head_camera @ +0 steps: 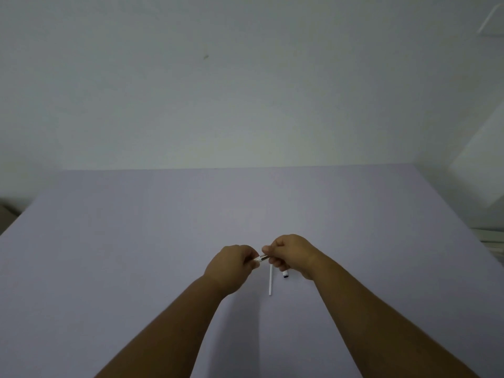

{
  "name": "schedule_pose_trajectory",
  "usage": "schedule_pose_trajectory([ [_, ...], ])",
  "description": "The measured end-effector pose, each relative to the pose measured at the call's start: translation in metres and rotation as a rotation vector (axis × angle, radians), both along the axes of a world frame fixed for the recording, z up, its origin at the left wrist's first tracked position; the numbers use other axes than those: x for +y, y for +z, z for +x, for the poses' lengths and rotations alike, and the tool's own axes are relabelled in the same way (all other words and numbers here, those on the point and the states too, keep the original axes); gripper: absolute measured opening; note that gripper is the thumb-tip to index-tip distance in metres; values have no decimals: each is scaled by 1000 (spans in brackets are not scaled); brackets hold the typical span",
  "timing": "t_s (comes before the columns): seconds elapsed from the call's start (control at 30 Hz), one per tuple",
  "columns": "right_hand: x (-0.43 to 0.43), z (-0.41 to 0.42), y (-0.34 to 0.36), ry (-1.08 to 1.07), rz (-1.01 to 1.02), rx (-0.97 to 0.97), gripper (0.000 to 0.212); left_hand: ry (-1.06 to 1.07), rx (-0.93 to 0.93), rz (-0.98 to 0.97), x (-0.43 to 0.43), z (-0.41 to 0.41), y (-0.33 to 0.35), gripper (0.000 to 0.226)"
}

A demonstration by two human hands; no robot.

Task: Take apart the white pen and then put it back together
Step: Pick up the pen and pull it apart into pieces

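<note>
Gripping the slim white plastic pen barrel (258,258) between both fists over the lavender table (109,255), your left hand (231,264) and right hand (290,253) pinch either end. Thin white refill tube (270,281) lies just near; light, slippery, bends easily, so hold by the silver joint.

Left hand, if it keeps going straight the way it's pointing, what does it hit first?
Most likely the right hand: the left hand points right along the pen piece both pinch, with barely any gap. Depth is hard to judge.
</note>
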State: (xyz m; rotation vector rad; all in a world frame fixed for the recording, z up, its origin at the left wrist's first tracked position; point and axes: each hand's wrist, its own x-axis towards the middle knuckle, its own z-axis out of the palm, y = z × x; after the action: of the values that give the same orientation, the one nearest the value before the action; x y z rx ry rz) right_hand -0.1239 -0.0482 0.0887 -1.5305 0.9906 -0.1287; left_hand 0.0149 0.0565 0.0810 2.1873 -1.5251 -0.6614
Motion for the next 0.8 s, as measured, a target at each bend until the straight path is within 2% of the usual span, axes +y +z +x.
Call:
schedule_pose_trajectory([
  [0.07,-1,-1,0,34,-13,-32,5,-12,-6,-3,-1,-1,0,18],
  [0.13,-2,-2,1,34,33,-57,11,-22,-14,-14,0,-2,0,18],
  [0.23,-2,-3,5,17,24,26,20,-21,-23,-21,-1,-2,1,17],
  [0.33,-3,-4,2,23,-44,3,8,-20,-21,-19,-2,-3,2,18],
  [0.47,-2,-5,4,36,36,-36,9,-19,-24,-31,-2,-2,3,17],
  [0.53,-2,-5,5,26,35,6,20,-25,-34,-30,-2,-1,3,18],
  [0.63,-1,-5,6,40,-20,-11,6,-24,-35,-15,-3,-2,3,18],
  [0.7,-2,-4,6,54,-15,-48,14,-18,-31,-16,-3,-2,3,18],
  [0.8,-2,-3,7,49,20,-16,9,-19,-42,-26,-4,0,3,18],
])
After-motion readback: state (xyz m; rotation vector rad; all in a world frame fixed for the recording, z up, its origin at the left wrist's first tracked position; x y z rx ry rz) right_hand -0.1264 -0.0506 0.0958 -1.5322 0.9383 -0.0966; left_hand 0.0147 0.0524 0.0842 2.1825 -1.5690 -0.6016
